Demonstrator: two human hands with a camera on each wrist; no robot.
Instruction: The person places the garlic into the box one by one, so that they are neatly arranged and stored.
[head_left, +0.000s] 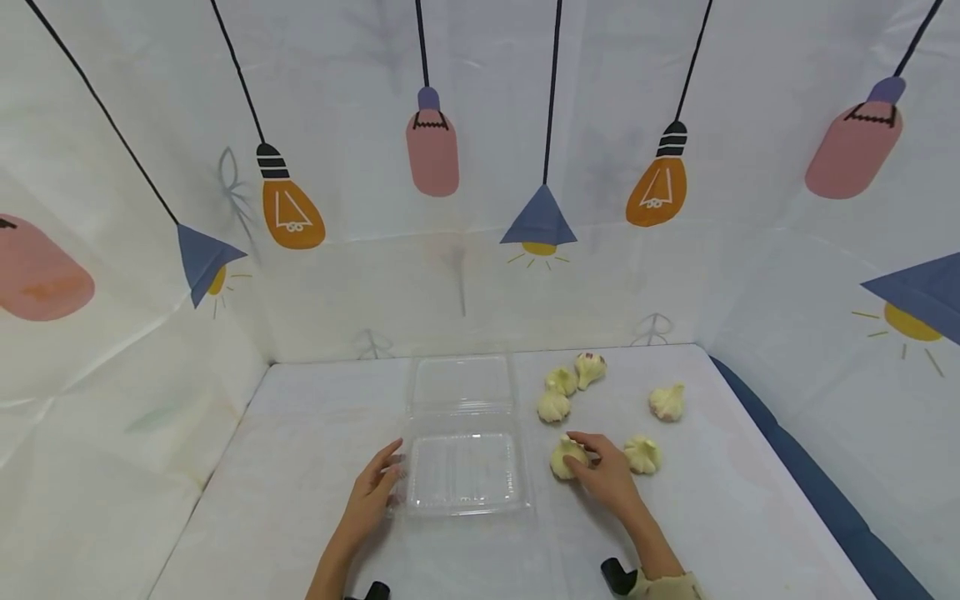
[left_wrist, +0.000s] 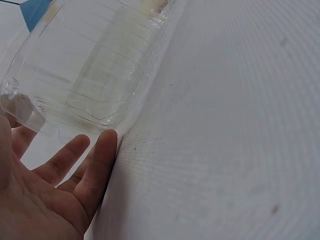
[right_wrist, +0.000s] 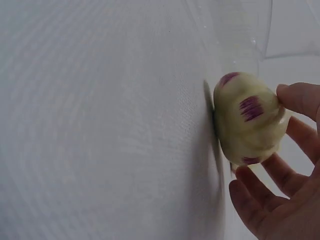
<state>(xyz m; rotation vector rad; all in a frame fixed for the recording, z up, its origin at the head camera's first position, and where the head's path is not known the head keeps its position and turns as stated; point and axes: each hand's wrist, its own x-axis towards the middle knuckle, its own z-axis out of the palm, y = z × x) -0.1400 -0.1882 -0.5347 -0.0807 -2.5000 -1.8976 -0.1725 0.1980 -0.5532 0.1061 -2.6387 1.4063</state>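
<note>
My right hand [head_left: 613,481] pinches a pale garlic bulb [head_left: 564,460] between thumb and fingers, right of the container. In the right wrist view this bulb [right_wrist: 250,117] has purple patches and sits low at the white tabletop, thumb on one side, fingers under and behind. A clear plastic clamshell container [head_left: 463,477] lies in the middle with its hinged lid [head_left: 461,385] folded back, away from me. At its left edge is my left hand [head_left: 369,497], fingers loosely extended. The left wrist view puts those fingertips right at the container wall [left_wrist: 100,107].
Behind the held bulb stand three more garlic bulbs in a cluster, among them one garlic bulb [head_left: 553,407]. Farther right are another bulb [head_left: 666,402] and a bulb [head_left: 642,455] beside my right hand. White lamp-printed curtains [head_left: 480,283] enclose the table [head_left: 315,433].
</note>
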